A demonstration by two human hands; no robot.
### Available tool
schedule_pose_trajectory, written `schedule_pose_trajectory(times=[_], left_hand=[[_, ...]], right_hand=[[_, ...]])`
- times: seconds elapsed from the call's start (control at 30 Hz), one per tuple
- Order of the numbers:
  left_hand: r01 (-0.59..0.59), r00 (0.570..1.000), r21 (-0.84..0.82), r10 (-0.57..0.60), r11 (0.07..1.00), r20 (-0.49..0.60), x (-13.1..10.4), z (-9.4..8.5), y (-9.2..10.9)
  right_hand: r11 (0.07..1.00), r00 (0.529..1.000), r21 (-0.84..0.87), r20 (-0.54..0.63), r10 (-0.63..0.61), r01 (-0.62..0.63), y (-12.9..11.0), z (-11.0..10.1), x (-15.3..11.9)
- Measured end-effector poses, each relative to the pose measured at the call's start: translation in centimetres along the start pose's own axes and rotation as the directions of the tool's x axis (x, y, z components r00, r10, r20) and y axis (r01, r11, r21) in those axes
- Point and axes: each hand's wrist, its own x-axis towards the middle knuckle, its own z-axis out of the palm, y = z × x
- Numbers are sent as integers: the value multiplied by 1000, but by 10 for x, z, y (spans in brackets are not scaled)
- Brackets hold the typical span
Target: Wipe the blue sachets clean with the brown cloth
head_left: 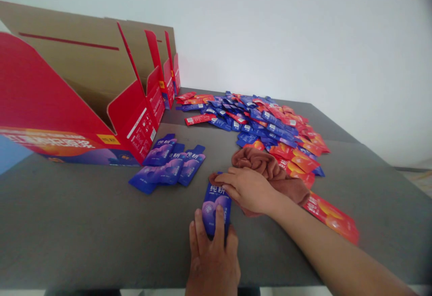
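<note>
A blue-and-purple pouch [208,210] lies flat on the grey table in front of me. My left hand [214,251] rests on its near end, fingers stretched out and apart, pressing it against the table. My right hand [248,188] is closed on a brown cloth [258,160], part of which touches the pouch's far, capped end. The rest of the cloth lies bunched beyond and under that hand. Left of the pouch, several similar blue pouches [165,165] overlap in a small group. By my right forearm lies a red-and-orange pouch [332,217].
Open red cardboard boxes [135,123] stand in a row along the left side, flaps raised. A large mixed heap of blue and red pouches [249,118] spreads over the table's far part. Behind the grey table [141,237] is a white wall [270,30].
</note>
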Motion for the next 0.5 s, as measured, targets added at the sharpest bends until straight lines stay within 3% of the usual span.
schedule_pose_trajectory(times=[0.17,0.4,0.5], left_hand=[[16,1000,-6,-16,1000,-8,1,-1,1],[12,1000,-4,-12,1000,-17,0,0,1],[24,1000,-10,-24,1000,-16,1,-1,1]], right_hand=[[999,999,11,-13,-33,33,1,-1,-2],[966,964,41,65,-259,257,-11,-8,-7],[971,969,54,68,-238,235,-12,-6,-6]])
